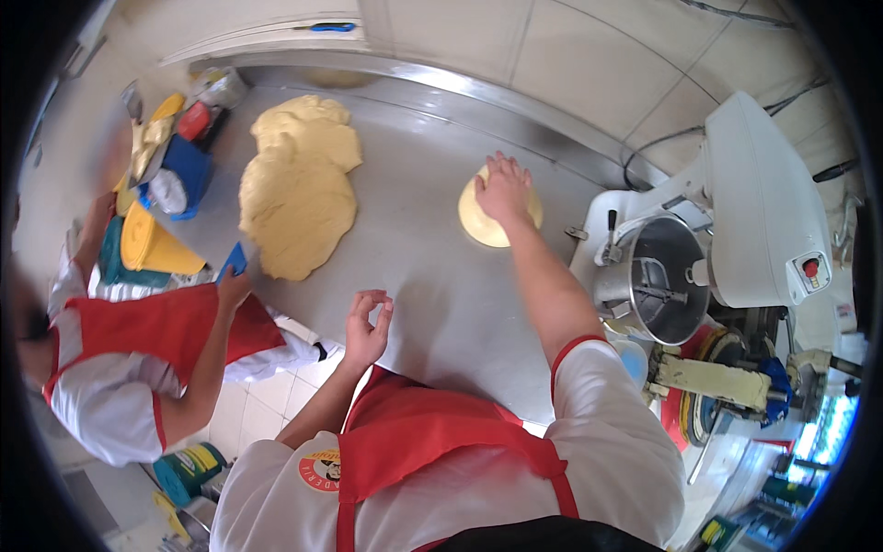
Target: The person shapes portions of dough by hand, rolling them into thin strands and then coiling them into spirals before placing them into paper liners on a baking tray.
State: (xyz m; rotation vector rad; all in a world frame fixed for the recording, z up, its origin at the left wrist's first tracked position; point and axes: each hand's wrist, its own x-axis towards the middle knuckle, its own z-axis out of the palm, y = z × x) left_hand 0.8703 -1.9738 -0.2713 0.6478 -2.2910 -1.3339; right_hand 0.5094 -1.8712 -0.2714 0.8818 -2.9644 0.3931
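My right hand (504,191) lies flat with fingers spread on a round, pale yellow piece of dough (477,224), pressing on its top. The steel worktable (432,239) is under it. Near the table's front edge my left hand (369,329) hangs in the air, fingers loosely bent and thumb apart, with nothing in it. A large, lumpy mass of yellow dough (299,198) spreads over the table's left part, apart from both hands.
To the right stands a white mixer (763,202) with a steel bowl (679,317). At left, a co-worker in a red apron (166,336) holds a blue scraper (235,261). Beside them are a blue container (191,175) and a yellow tub (152,241). A raised steel edge (441,85) runs along the back.
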